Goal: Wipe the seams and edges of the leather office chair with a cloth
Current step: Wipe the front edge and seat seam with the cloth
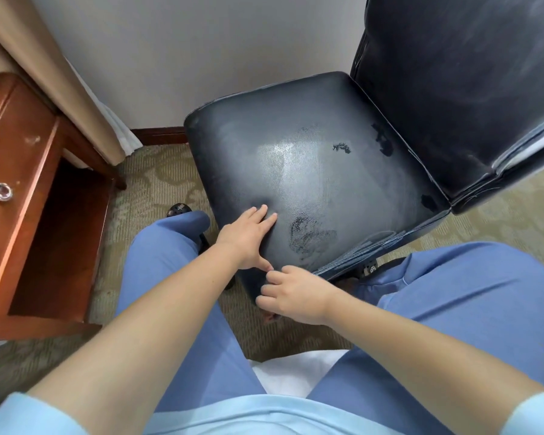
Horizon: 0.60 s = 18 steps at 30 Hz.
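Note:
The black leather office chair stands in front of me, its worn seat (311, 158) scuffed in several spots and its backrest (453, 89) at the upper right. My left hand (248, 237) rests flat on the seat near its nearest corner, fingers straight, thumb pointing down at the corner edge. My right hand (296, 293) is at that same corner, fingers curled with their tips against the seat's side seam, just below the left thumb. Its thumb is hidden. No cloth shows in either hand or anywhere in view.
A red-brown wooden desk (29, 183) with a metal handle stands at the left, a beige curtain (60, 73) behind it. Patterned carpet (157, 183) lies under the chair's casters (178, 209). My knees in blue trousers flank the seat; a white bed edge (289, 372) is below me.

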### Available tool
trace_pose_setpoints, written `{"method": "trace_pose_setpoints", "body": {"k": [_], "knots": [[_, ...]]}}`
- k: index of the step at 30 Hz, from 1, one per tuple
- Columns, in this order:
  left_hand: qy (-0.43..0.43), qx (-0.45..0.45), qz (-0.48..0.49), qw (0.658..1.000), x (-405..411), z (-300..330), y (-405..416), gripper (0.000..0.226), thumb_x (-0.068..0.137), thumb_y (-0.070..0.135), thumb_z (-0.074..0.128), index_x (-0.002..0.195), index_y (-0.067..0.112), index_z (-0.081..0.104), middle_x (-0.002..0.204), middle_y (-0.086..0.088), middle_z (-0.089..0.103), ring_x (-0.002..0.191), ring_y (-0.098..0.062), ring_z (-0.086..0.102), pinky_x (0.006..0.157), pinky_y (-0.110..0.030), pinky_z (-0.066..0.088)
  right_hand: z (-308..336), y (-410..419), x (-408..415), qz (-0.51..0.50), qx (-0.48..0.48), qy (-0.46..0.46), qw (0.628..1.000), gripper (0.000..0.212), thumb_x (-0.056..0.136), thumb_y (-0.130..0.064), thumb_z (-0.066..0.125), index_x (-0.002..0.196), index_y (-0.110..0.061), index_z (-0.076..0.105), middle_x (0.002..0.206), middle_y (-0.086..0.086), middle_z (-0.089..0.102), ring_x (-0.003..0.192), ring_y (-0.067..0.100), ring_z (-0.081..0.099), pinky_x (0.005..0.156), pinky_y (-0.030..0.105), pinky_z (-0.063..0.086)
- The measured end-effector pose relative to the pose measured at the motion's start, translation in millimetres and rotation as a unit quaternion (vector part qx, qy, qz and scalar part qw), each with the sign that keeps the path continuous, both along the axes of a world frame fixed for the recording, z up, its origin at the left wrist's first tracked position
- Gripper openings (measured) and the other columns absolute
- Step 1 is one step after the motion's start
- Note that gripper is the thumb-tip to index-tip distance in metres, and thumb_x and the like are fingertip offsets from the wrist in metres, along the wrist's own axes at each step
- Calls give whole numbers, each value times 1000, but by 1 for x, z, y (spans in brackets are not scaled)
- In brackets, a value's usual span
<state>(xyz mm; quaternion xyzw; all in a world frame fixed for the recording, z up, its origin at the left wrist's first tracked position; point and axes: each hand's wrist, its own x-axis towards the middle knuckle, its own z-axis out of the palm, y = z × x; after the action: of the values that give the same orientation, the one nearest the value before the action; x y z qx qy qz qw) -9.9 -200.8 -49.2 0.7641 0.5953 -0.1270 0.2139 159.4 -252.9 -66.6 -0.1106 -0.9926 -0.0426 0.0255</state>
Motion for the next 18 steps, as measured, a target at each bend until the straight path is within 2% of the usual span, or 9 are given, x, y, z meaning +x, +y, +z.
{"method": "trace_pose_setpoints", "body": {"k": [6,11,14,18], "knots": [[-12,-2,14,1000,6,1,-5,121,67,57,79,155,25,3,163,4,-5,149,-17,-3,113,-47,31,26,28,44,-72,-21,-2,997,15,77,-15,44,78,-26,54,71,-9,55,68,16,46,54,28,35],[-17,2,16,1000,10,-1,-7,117,69,56,77,155,26,2,163,4,-6,149,-17,-3,114,-46,31,10,1,15,-18,-13,-2,1000,10,84,-19,54,76,-23,57,70,-8,56,72,17,51,58,29,38],[-18,-1,18,1000,13,-1,-10,117,69,59,76,155,28,1,162,6,-8,149,-16,-4,113,-45,32,-6,-17,-8,41,3,-61,997,14,78,-23,66,67,-22,57,62,-9,53,70,17,51,57,28,38],[-17,-5,11,1000,14,0,-11,118,69,62,74,155,27,-1,162,5,-9,149,-17,-5,113,-47,33,-14,-31,-21,78,22,-162,983,19,68,-23,72,57,-25,57,53,-11,52,68,15,50,55,25,34]]}}
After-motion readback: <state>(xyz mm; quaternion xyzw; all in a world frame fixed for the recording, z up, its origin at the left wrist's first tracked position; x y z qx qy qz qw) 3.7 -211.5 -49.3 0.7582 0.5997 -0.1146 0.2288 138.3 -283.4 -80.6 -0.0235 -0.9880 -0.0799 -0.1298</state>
